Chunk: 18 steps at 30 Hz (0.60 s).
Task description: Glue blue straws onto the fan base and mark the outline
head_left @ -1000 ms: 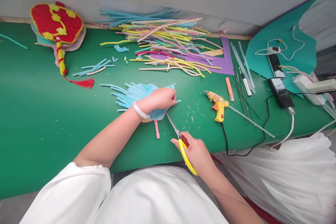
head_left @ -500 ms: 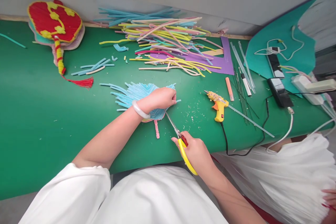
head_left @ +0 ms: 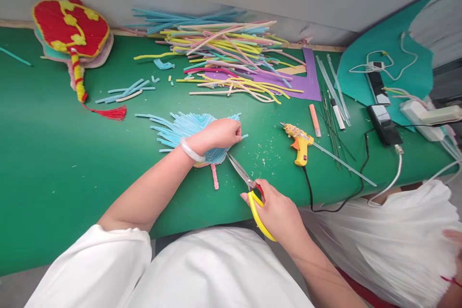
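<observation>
A fan-shaped piece covered in light blue pipe cleaners [head_left: 186, 127] lies on the green table, loose ends sticking out on its left and a pink stem [head_left: 214, 176] at the bottom. My left hand [head_left: 227, 132] rests across its right side, fingers closed around a blue strand whose tip shows beyond them. In my right hand [head_left: 276, 207] are scissors [head_left: 242, 172] with yellow and red handles. Their blade tips meet the lower right edge of the blue piece, below my left hand. My left forearm hides part of the piece.
Behind lies a heap of coloured pipe cleaners [head_left: 224, 48] over purple sheet [head_left: 312, 77]. A red and yellow fan [head_left: 72, 26] with a tassel sits at back left. To the right are a yellow glue gun [head_left: 299, 142], its cord, and a power strip [head_left: 384, 125]. Another person's white clothing [head_left: 397, 236] is at right.
My right hand has shifted slightly right with the scissors, and more of the blades now shows. My left hand stays on the blue piece. At right, the other person's hand has moved.
</observation>
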Each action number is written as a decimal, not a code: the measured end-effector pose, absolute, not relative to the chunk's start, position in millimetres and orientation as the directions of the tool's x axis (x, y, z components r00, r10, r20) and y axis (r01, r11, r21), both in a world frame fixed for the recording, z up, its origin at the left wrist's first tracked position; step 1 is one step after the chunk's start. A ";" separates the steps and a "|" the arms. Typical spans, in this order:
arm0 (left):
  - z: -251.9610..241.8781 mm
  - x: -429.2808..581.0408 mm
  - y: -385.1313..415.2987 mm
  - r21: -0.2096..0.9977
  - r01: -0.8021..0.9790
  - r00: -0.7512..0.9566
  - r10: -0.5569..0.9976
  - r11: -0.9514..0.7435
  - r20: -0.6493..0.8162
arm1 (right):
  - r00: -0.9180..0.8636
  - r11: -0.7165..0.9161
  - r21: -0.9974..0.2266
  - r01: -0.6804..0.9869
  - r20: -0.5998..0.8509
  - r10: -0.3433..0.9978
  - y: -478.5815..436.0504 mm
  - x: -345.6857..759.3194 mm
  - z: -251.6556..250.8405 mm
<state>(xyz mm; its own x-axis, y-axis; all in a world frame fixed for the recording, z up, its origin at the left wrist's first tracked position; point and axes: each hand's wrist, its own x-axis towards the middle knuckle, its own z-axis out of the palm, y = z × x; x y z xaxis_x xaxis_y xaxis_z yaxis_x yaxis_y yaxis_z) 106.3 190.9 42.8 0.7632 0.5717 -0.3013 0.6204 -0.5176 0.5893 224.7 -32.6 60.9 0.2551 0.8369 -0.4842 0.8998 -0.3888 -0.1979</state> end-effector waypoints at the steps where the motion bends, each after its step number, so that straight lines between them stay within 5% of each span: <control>1: 43.1 106.2 190.8 0.599 0.619 0.761 0.576 -0.508 -0.298 | 0.267 -0.392 -0.194 0.899 -0.467 0.843 -34.3 227.3 60.2; 9: 51.9 99.8 198.4 0.766 0.550 0.739 0.622 -0.334 -0.259 | 0.455 -0.489 -0.140 0.861 -0.217 0.864 -25.1 269.9 36.4; 13: 75.0 82.5 200.8 0.934 0.344 0.645 0.747 -0.098 -0.159 | 0.414 -0.423 -0.143 0.895 -0.084 0.906 -11.7 287.5 21.4; 18: 96.4 46.8 174.8 0.977 0.209 0.501 0.863 -0.042 -0.070 | 0.313 -0.307 -0.121 0.944 0.034 0.949 -1.0 296.5 23.4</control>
<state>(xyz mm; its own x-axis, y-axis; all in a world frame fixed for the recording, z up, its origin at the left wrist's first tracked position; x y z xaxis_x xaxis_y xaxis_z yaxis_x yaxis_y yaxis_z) 46.8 174.8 96.4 0.5009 0.8627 -0.0703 0.2090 -0.0417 0.9770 296.5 -1.0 23.4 0.3132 0.9491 0.0343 0.9439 -0.3071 -0.1211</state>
